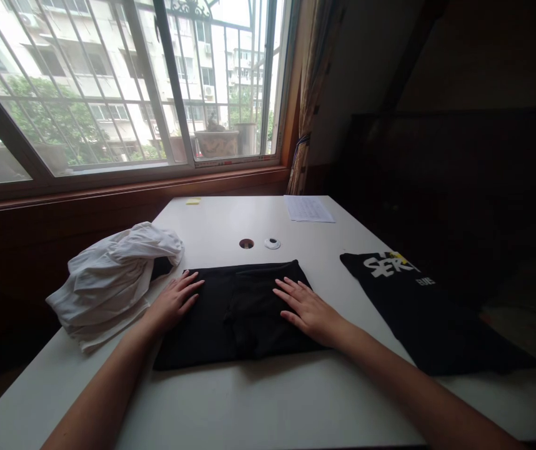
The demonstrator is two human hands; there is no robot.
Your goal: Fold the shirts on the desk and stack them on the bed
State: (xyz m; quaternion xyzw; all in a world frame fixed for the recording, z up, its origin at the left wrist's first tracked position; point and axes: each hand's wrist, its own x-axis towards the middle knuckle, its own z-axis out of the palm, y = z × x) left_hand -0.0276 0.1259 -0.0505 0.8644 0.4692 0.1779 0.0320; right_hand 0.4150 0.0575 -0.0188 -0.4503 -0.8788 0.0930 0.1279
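A folded black cloth (244, 312) lies flat on the white table (268, 400) in front of me. My left hand (173, 301) rests on its left edge, fingers spread and pointing inward. On the right part of the cloth lies my right hand (308, 309), palm down with the fingers apart. Neither hand grips anything. To the left is a crumpled white cloth (109, 281) with a dark patch showing at its right side. A dark garment (441, 319) with white lettering lies over the table's right edge.
Toward the far edge are a sheet of paper (309, 209), a small yellow item (193, 202), a round hole (246, 244) and a white ring-shaped cover (272, 243). A barred window and a curtain (302, 150) stand beyond the table.
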